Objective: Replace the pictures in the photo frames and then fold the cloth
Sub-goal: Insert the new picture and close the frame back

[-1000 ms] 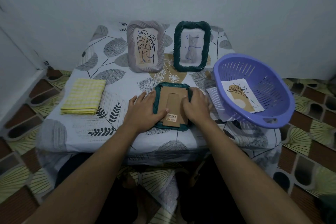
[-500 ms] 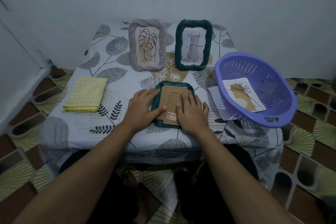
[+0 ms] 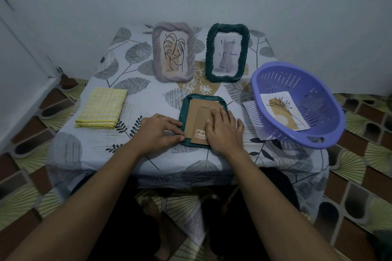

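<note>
Face-down frame [image 3: 183,112]: dark teal, lying flat near the table's front edge, about midway along it, with its cardboard back [image 3: 197,112] upward and a barcode sticker [image 3: 200,133] near that back's lower end.
Right hand [image 3: 224,131]: laid flat on the cardboard back, fingers straight and close together, pressing its right half and hiding the frame's right rim.
Left hand [image 3: 157,131]: resting on the table cover just beside the frame, fingers nearly straight, tips touching the frame's left rim near its front corner; nothing gripped.
Grey frame [image 3: 156,57]: upright toward the back edge, left of centre, holding a leaf drawing [image 3: 172,48].
Green frame [image 3: 210,53]: upright just right of the grey one, holding a cat picture [image 3: 228,55].
Yellow cloth [image 3: 101,111]: folded into a rectangle near the left edge, well apart from the frames.
Basket [image 3: 275,65]: purple, slotted, tilted at the right edge, with a plant picture [image 3: 284,112] lying inside it.
Loose sheet [image 3: 251,116]: pale paper partly under the basket, between basket and face-down frame.
Table [image 3: 148,95]: low, under a leaf-print cover that hangs over the front edge.
</note>
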Demonstrator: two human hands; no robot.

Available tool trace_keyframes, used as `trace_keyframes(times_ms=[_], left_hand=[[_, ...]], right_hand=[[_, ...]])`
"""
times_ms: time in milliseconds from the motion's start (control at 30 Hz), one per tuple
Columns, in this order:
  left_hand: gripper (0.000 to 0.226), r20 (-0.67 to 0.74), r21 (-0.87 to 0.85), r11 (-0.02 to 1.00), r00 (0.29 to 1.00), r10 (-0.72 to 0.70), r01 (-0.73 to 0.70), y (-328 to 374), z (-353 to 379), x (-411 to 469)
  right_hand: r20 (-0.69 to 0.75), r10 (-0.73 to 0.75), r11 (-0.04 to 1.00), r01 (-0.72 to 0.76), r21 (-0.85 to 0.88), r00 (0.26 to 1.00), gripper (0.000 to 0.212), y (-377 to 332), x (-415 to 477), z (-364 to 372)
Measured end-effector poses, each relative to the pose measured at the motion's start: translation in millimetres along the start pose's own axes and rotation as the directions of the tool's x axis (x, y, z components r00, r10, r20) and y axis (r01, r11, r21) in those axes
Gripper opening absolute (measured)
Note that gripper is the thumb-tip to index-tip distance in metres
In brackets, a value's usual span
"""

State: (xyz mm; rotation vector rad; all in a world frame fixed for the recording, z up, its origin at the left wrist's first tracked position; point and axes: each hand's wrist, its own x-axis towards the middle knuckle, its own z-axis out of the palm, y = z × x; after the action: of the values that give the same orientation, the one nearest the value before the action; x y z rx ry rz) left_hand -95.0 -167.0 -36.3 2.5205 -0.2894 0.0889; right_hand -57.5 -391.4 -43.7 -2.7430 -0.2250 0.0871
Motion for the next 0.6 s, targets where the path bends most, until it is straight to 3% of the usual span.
trace_keyframes(times_ms=[100, 167, 267, 400, 600], left_hand=[[0.041, -0.004, 0.17, 0.984, 0.999, 0.051, -0.049, 8.1, 0.4, 2.8], [0.025, 0.034, 0.245, 0.965, 0.995, 0.089, -0.095, 15.7, -2.3, 5.2], [0.02, 0.117, 0.233, 0.965, 0.989, 0.095, -0.121, 20.4, -9.0, 7.9], [0.019, 0.138, 0.375, 0.907, 0.979, 0.147, -0.189, 21.7, -9.7, 8.1], [0.018, 0.26, 0.401, 0.893, 0.96, 0.103, -0.205, 28.2, -13.4, 14.0]], right_hand=[[-0.008, 0.006, 1.0, -0.006, -0.008, 1.0, 0.055, -0.7, -0.1, 0.1], [-0.008, 0.006, 1.0, -0.006, -0.013, 1.0, 0.055, -0.4, -0.2, -0.4], [0.001, 0.002, 1.0, -0.002, -0.02, 1.0, 0.056, -1.0, -0.8, -0.9], [-0.006, 0.005, 1.0, -0.005, -0.024, 1.0, 0.057, -1.2, -0.7, -0.7], [-0.02, 0.004, 1.0, -0.005, -0.018, 1.0, 0.055, -1.6, -1.2, -0.6]])
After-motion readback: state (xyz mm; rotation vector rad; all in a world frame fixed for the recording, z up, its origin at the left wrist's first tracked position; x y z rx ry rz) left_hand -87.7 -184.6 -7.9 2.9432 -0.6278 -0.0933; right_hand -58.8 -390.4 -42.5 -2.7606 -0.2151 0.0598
